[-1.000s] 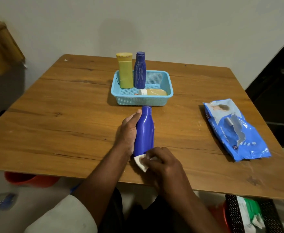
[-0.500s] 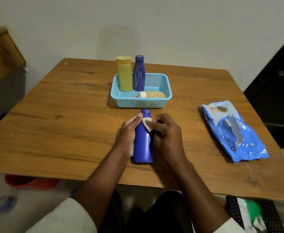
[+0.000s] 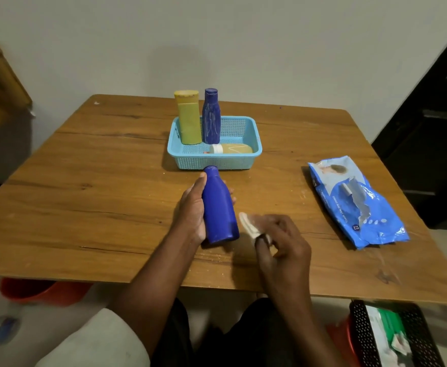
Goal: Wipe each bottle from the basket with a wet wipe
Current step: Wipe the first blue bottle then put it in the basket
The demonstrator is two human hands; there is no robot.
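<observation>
Fingers [image 3: 229,193] of the left hand [image 3: 192,210] grasp one blue bottle [image 3: 219,207] above the tabletop [image 3: 84,194], right hand [image 3: 283,242] pinches the wipe [image 3: 248,226] beside it, and three bottles wait in the basket [image 3: 214,161], probably not wiped.

A wooden table [image 3: 90,186] carries a light-blue basket [image 3: 214,161] near its far middle. A blue wipes pack [image 3: 357,205] lies at the right; pale specks near the front edge are perhaps crumbs.
</observation>
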